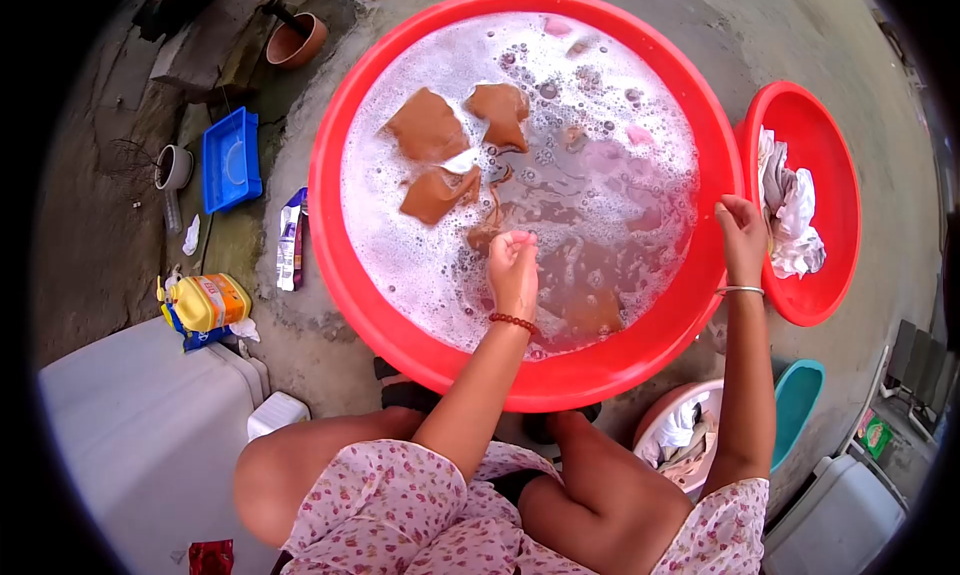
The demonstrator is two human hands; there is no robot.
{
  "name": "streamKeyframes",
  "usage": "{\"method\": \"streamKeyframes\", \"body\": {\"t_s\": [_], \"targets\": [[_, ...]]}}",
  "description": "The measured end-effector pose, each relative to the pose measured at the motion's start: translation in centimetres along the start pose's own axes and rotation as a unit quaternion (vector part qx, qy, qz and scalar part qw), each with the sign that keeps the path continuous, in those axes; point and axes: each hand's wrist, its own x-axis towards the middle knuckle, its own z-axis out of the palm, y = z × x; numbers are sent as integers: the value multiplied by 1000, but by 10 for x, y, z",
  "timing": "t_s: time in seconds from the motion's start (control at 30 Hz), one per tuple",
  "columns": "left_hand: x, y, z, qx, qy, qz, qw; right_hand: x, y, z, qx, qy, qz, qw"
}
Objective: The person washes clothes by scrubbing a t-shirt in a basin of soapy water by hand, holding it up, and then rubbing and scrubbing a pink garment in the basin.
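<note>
A large red tub [334,230] holds foamy, greyish water with brown cloth [427,125] bulging above the surface in several places. Over the water near the tub's middle is my left hand [513,272], its fingers curled closed, close to a submerged brown patch. Whatever it may hold is hidden. My right hand [742,237] is at the tub's right rim, fingers bent and pinched together; I cannot make out anything between them. Pinkish cloth [640,135] shows faintly through the suds.
A smaller red basin [845,215] with white and grey clothes [795,210] stands right. Nearer are a pink basin [648,430] of clothes and a teal basin [800,405]. On the left lie a blue tray [232,160], yellow jug [207,303] and purple-white packet [291,240].
</note>
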Motion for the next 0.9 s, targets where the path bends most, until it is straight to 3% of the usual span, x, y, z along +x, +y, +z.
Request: {"method": "streamKeyframes", "body": {"t_s": [0.1, 0.13, 0.2, 0.23, 0.3, 0.33, 0.37, 0.4, 0.43, 0.5, 0.53, 0.6, 0.67, 0.7, 0.73, 0.77, 0.83, 0.9], "targets": [[2, -2, 1, 25, -26, 53, 998, 9, -9, 55, -197, -122, -81, 969], [5, -2, 0, 80, -106, 44, 990, 9, -19, 71, -273, -128, -97, 948], [8, 1, -3, 167, -259, -10, 951, 17, -21, 93, -354, -160, -227, 893], [8, -3, -1, 166, -262, -11, 951, 21, -25, 104, -356, -159, -225, 893], [6, -12, -2, 320, -334, -61, 884, 31, -28, 122, -481, -56, -351, 802], [-1, -13, 0, 413, -325, -23, 850, 38, -26, 127, -481, -56, -348, 803], [-5, -17, 0, 414, -327, -25, 849, 45, -23, 131, -498, -52, -391, 772], [-8, -20, 0, 480, -344, 20, 807, 49, -22, 134, -513, -48, -434, 738], [-12, -23, -1, 541, -355, 65, 759, 53, -21, 135, -513, -50, -434, 738], [-17, -24, -1, 525, -347, 72, 774, 54, -20, 138, -505, -258, -164, 807], [-16, -21, 2, 504, -354, 60, 785, 50, -16, 137, -510, -269, -136, 806], [-13, -21, 4, 481, -363, 49, 796, 31, 0, 131, -529, -314, -96, 782], [-8, -28, 10, 339, -295, -16, 893, 6, 26, 129, -503, -323, -51, 800], [-8, -28, 13, 335, -296, -19, 894, -13, 37, 127, -475, -309, -60, 822], [-8, -25, 16, 187, -246, -113, 944, -32, 32, 125, -423, -298, -42, 855], [-8, -22, 18, 35, -188, -204, 960, -49, 39, 123, -337, -283, -70, 895], [-8, -11, 16, -15, -190, -244, 951, -85, -6, 118, -238, -270, -17, 933], [-9, -6, 12, -153, -190, -303, 921, -116, -34, 114, -147, -246, -98, 953]]}}
